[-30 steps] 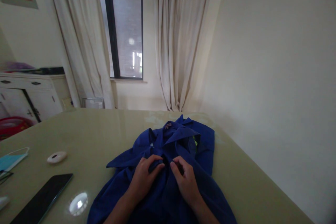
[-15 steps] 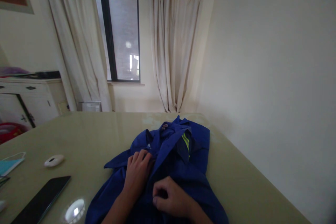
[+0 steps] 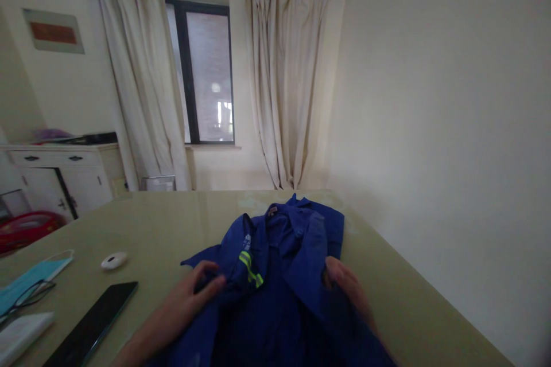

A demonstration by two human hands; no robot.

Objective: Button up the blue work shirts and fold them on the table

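One blue garment (image 3: pixel 282 298), collar toward the far side, lying on the pale green counter (image 3: pixel 155 223) directly before you, its front parted; small label inside the collar, yellow-green stripe and white marking on the left part. Two hands, both yours: your left hand (image 3: pixel 201 287) at the left front of the garment, thumb and forefinger apart at the tips, though whether cloth is caught between them you cannot tell from this angle; your right hand (image 3: pixel 340 275) pinching the edge of the right front panel. To your left on the counter: one black phone (image 3: pixel 92 321), lying flat; one small white rounded case (image 3: pixel 114 261) beyond it; one light-blue face mask (image 3: pixel 43 278); one pair of dark-framed glasses (image 3: pixel 32 295) overlapping the mask; one flat white object (image 3: pixel 26 332), partly out of view. Behind the counter: two cream curtains (image 3: pixel 290 69), one dark-framed window (image 3: pixel 210 74) between them.
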